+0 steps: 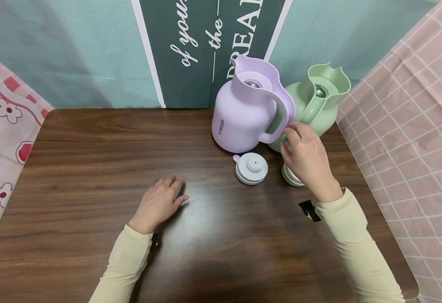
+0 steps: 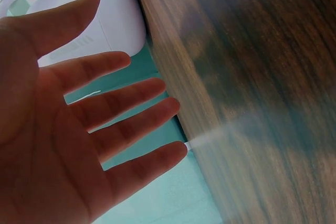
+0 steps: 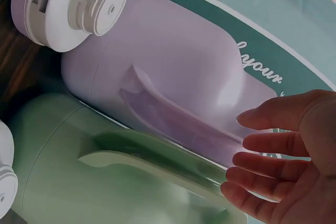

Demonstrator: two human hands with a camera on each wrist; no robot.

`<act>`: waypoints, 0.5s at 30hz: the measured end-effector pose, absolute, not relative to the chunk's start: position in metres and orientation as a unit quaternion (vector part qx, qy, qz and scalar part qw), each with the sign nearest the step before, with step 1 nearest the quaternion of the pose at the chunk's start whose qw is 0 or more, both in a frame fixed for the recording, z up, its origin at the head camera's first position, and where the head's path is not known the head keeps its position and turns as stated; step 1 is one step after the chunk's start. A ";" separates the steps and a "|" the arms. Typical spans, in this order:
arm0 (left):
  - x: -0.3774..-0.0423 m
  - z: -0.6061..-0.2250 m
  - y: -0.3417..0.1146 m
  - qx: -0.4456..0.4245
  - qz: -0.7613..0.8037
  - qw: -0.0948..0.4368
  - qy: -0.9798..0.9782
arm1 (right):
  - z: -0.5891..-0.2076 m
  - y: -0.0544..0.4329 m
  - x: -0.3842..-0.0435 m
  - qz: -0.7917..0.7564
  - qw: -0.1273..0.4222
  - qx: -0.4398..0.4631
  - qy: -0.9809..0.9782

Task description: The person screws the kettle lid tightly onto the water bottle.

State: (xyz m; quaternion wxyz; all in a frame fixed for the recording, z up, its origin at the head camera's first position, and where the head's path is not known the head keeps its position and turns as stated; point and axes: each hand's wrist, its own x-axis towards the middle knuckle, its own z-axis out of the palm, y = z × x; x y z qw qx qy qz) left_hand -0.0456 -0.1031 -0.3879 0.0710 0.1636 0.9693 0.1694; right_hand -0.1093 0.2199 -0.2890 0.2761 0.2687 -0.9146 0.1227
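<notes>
A lilac thermos jug [image 1: 239, 109] with an open top stands at the back, its handle turned toward the right. Close behind its handle is a green thermos jug [image 1: 328, 115], also with its top uncovered. My right hand [image 1: 307, 153] hovers beside the lilac handle and in front of the green jug, fingers loosely bent with nothing between them. Below it, a second white stopper lid [image 1: 291, 176] is partly hidden by the hand. The lilac-tabbed lid [image 1: 252, 168] lies upside down before the lilac jug. My left hand [image 1: 159, 204] is low over the table, fingers spread and holding nothing.
The brown wooden table [image 1: 92, 168] meets a teal cloth backdrop [image 1: 92, 54] at the rear. A small black piece [image 1: 309, 210] lies near the right sleeve. Pink checked cloth [image 1: 425, 126] borders the right side, and flowered cloth [image 1: 1, 155] the left.
</notes>
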 end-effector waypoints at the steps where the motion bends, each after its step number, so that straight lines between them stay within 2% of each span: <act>1: -0.046 -0.388 -0.103 0.164 0.169 0.071 0.969 | -0.288 0.220 -0.109 0.123 0.273 0.261 -0.918; 8: -0.045 -0.389 -0.103 0.169 0.168 0.066 0.969 | -0.265 0.221 -0.112 0.156 0.230 0.202 -0.939; 15: -0.045 -0.389 -0.104 0.174 0.168 0.066 0.968 | -0.226 0.223 -0.129 0.155 0.133 0.160 -0.966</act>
